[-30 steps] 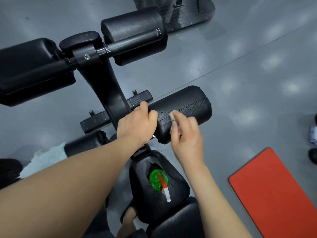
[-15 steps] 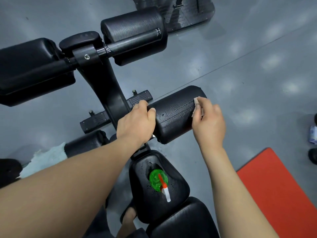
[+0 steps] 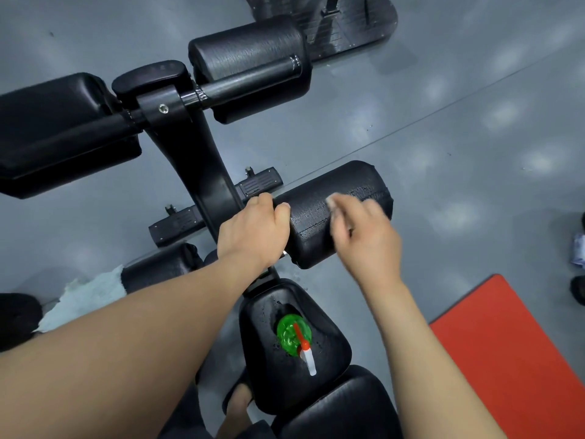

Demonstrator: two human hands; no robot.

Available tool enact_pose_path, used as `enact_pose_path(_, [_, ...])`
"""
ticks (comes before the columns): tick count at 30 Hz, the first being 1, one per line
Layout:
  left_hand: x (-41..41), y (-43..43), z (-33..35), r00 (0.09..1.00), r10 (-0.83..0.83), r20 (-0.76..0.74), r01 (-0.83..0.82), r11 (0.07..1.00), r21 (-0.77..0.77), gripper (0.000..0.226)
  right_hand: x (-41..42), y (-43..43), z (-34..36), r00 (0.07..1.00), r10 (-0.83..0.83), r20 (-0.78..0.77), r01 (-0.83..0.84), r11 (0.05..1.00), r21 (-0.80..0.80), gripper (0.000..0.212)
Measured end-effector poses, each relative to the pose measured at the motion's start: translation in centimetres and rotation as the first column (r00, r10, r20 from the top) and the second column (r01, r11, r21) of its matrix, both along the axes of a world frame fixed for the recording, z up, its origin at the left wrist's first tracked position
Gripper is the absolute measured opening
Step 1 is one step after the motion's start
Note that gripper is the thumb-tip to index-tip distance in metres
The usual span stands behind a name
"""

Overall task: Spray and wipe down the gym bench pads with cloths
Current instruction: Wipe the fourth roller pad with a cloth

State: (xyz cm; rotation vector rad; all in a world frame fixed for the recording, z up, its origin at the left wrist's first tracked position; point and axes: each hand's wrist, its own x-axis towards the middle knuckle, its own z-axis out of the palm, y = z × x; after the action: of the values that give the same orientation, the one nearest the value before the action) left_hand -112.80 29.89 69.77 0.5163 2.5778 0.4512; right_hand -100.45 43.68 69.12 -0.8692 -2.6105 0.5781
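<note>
The right hand (image 3: 368, 240) is smeared by blur, so its fingers are hard to separate; they look curled, pinching a small pale cloth (image 3: 332, 205), only a scrap of which shows past the fingertips, against the top of the lower right roller pad (image 3: 351, 180); the left hand (image 3: 253, 231) is curled over the inner end of that same pad, beside the black frame upright (image 3: 198, 147), and what its fingers close on past the knuckles is hidden; the left forearm covers part of the lower left roller pad (image 3: 161, 267) and part of a pale towel (image 3: 84, 296) draped at its outer end.

A green spray bottle (image 3: 289, 335), seen from straight above and so foreshortened, stands on the seat pad (image 3: 330, 346), its red-and-white trigger toward the viewer; this black surface glistens with droplets round the bottle; the back pad (image 3: 335, 410) is cut off at the bottom edge, and a foot (image 3: 237, 403) in a dark sandal shows just left of it, partly hidden; of the two upper roller pads (image 3: 250, 58) on the crossbar, the left one is cut off; two ribbed foot plates (image 3: 259, 183) sit low on the frame, either side of the upright.

The floor (image 3: 443, 128) is glossy grey with soft light patches and a thin seam; a red mat (image 3: 522, 359) lies at lower right, cropped by the edge; a black platform (image 3: 348, 23) is cropped at the top; dark shoes (image 3: 578, 289) barely enter at the right.
</note>
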Motion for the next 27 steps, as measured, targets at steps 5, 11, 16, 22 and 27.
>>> enact_pose_path(5, [0.1, -0.1, 0.2, 1.000, -0.014, -0.007, 0.014, 1.000, 0.018, 0.038, -0.7, 4.5, -0.2, 0.962, -0.272, 0.007, 0.272, 0.959, -0.084, 0.024])
enact_pose_path(11, [0.2, -0.1, 0.3, 0.999, -0.023, -0.026, 0.024, 0.999, 0.021, 0.028, -0.9, 1.3, -0.4, 0.964, -0.263, -0.028, 0.259, 0.960, -0.102, 0.028])
enact_pose_path(16, [0.2, 0.1, 0.4, 0.999, -0.027, -0.039, 0.028, 0.999, 0.016, 0.027, 0.7, -1.5, 0.4, 0.992, 0.101, 0.073, -0.103, 0.994, 0.028, 0.036])
enact_pose_path(22, [0.4, 0.0, 0.5, 0.997, -0.055, -0.062, 0.057, 0.998, 0.033, 0.027, -0.2, 5.1, 1.2, 0.953, -0.244, 0.181, 0.240, 0.970, 0.044, 0.030])
enact_pose_path(27, [0.6, -0.4, 0.7, 0.995, -0.059, -0.081, 0.064, 0.997, 0.053, 0.028, -1.2, 4.0, 1.1, 0.935, -0.327, 0.141, 0.332, 0.943, -0.016, 0.032])
